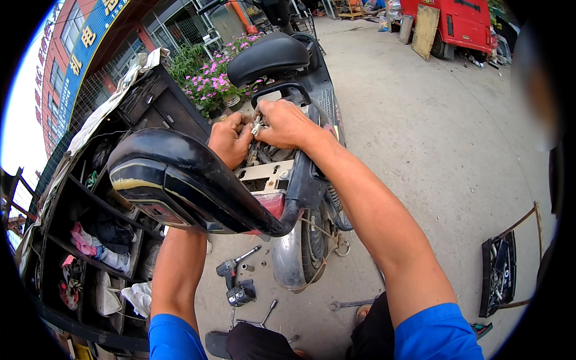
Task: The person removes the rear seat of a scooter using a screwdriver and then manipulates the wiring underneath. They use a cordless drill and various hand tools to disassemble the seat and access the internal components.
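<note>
Over the uncovered rear compartment of an electric scooter, both my hands meet closely. My right hand pinches a small whitish wire connector between thumb and fingers. Against its other side, my left hand is closed, and what its fingers hold is hidden. Below them lie dark wires and a beige metal bracket. A black padded backrest stands between my forearms, its bent frame reaching over the red tail light. The black seat is beyond my hands.
On the concrete lie a cordless impact wrench, a socket and a spanner. The rear wheel stands near my feet. Left is a cluttered shelf; right, an open toolbox. Pink flowers grow behind.
</note>
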A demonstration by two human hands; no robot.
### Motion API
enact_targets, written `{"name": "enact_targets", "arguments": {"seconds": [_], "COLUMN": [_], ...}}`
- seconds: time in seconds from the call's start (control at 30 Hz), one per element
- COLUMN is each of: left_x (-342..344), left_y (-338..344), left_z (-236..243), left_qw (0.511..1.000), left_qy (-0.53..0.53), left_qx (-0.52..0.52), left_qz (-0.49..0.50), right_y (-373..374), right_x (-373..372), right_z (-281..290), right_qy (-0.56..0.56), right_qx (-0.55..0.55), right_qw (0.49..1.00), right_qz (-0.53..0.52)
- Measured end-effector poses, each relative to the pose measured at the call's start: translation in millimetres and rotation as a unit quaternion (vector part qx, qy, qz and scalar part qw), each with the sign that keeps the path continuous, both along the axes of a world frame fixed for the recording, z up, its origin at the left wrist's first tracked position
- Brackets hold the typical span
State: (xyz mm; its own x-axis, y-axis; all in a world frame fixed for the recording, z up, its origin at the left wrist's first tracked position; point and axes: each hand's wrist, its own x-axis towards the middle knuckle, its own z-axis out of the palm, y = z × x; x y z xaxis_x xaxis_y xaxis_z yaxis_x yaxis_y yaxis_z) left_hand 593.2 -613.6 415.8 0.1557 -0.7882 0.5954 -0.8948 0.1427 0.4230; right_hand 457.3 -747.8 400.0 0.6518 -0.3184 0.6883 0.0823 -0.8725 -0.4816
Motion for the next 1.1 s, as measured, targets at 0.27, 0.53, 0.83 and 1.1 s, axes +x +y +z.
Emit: {"name": "enact_targets", "arguments": {"seconds": [0.27,0.53,0.83,1.1], "left_x": [-3.2,-1.3,-3.3,-0.6], "left_y": [0.9,-0.9,0.7,0.4], "left_z": [1.3,2.2,4.6,2.6], "left_qw": [0.999,0.999,0.997,0.994], "left_qy": [0.03,-0.043,-0.066,-0.108], "left_qx": [0.018,0.003,0.017,-0.019], "left_qz": [-0.01,0.001,0.035,0.017], "right_y": [-5.5,-6.6,0.9,4.1], "right_x": [5.0,7.5,0.7,0.4], "right_z": [-5.7,-7.9,1.7,2.2], "right_qy": [-0.012,-0.022,0.029,0.021], "right_qx": [-0.025,-0.03,-0.028,-0.032], "right_qw": [1.0,0.999,0.999,0.999], "right_qz": [-0.007,-0.009,-0.015,-0.017]}}
